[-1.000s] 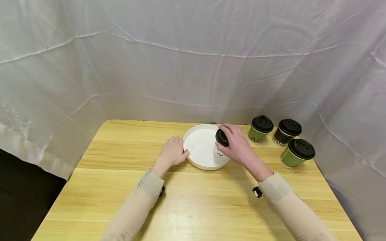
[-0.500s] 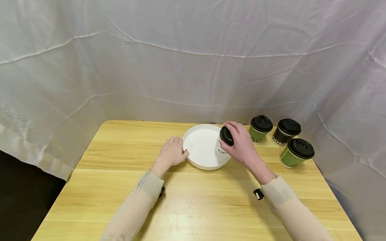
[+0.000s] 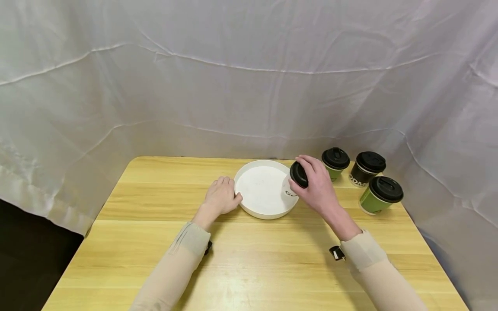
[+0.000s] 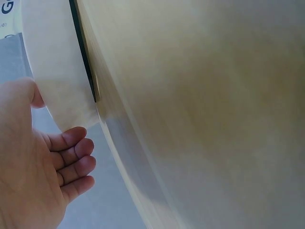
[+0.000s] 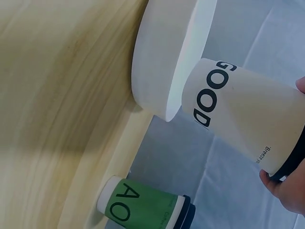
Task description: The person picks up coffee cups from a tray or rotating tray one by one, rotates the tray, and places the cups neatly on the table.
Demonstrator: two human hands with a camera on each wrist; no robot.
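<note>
My right hand [image 3: 316,183] grips a white paper cup [image 5: 238,105] near its black lid [image 3: 299,174]. The cup is tilted, its base at the right rim of a round white tray [image 3: 261,190] and level with that rim in the right wrist view. Printed on its side is "GOOD". On the tray's left side, my left hand [image 3: 221,198] holds the edge. There the thumb [image 4: 37,95] touches near the rim and the fingers [image 4: 78,164] curl against the outer wall [image 4: 57,57].
Three more lidded paper cups stand at the table's back right: a green one [image 3: 335,163] partly behind my right hand, a black one [image 3: 365,169] and another green one [image 3: 379,196]. A pale curtain [image 3: 249,99] hangs behind the wooden table [image 3: 256,263].
My right hand has moved right with the white cup, from over the tray's right part to its right rim. The left hand and tray stay nearly in place; the view shifts slightly.
</note>
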